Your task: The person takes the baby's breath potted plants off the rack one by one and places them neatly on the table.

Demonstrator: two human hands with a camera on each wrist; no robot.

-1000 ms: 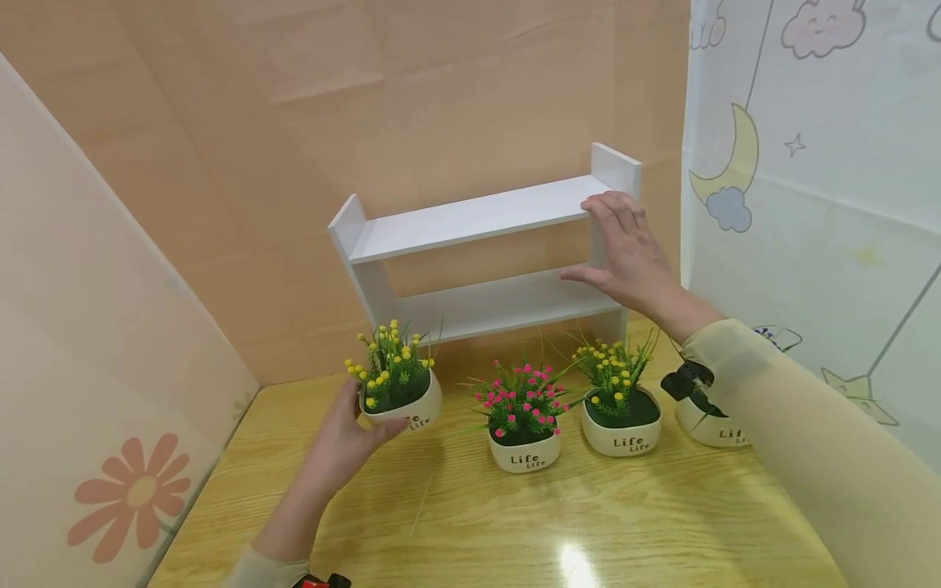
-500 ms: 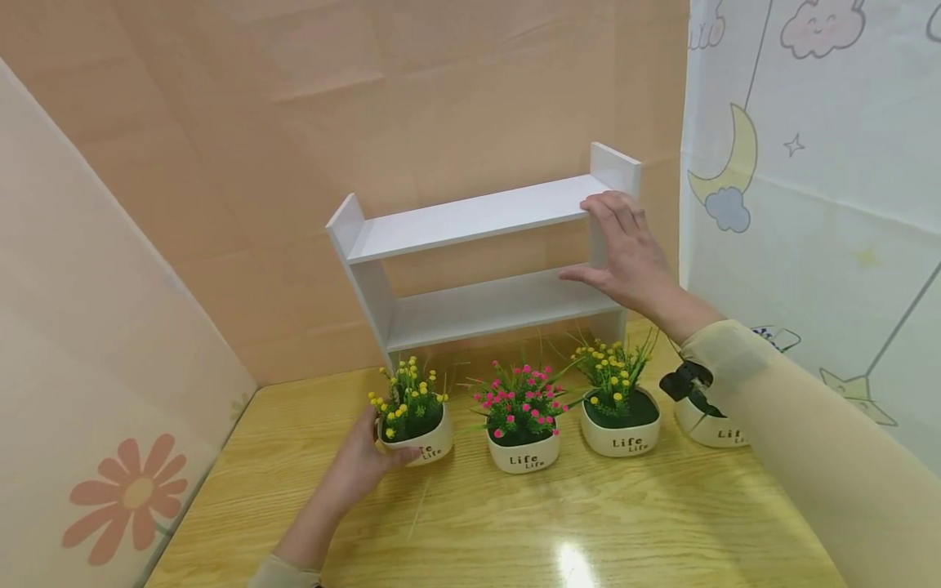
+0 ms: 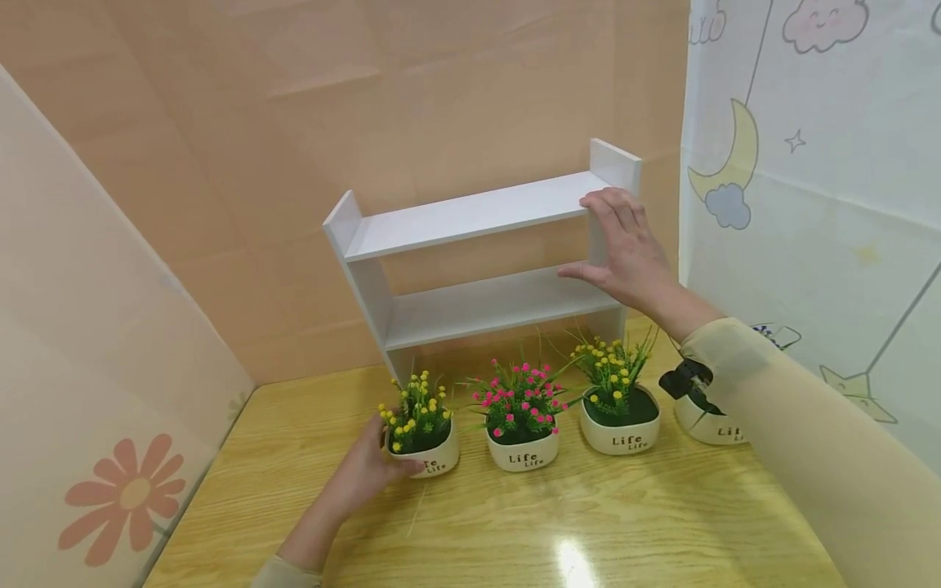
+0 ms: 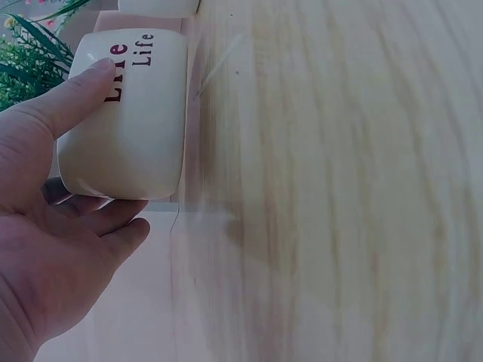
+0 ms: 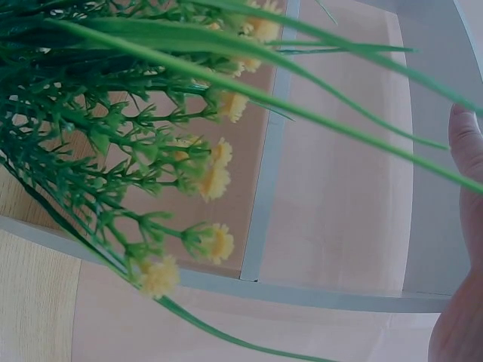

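Observation:
My left hand [image 3: 371, 469] grips a cream "Life" flowerpot [image 3: 443, 457] of yellow artificial flowers, at tabletop level left of the row. In the left wrist view the thumb presses the lettered front of the flowerpot [image 4: 143, 113], fingers behind it. My right hand [image 3: 625, 249] holds the right end of a white two-tier shelf [image 3: 470, 216], fingers over the upper board's front edge, thumb stretched out below. A pot with pink flowers [image 3: 524, 456] and another with yellow flowers [image 3: 621, 439] stand alongside. Only the thumb side of the right hand [image 5: 468, 249] shows in its wrist view.
One more cream pot [image 3: 709, 426] stands at the right, partly hidden by the right forearm. The shelf stands on a wood-grain table [image 3: 485, 531] against a tan backdrop [image 3: 441, 98]. Printed panels flank both sides, the moon panel [image 3: 801, 245] on the right.
My left hand has lowered the yellow-flowered pot to the tabletop and moved it slightly right, closer to the pink one. My right hand has stayed on the shelf.

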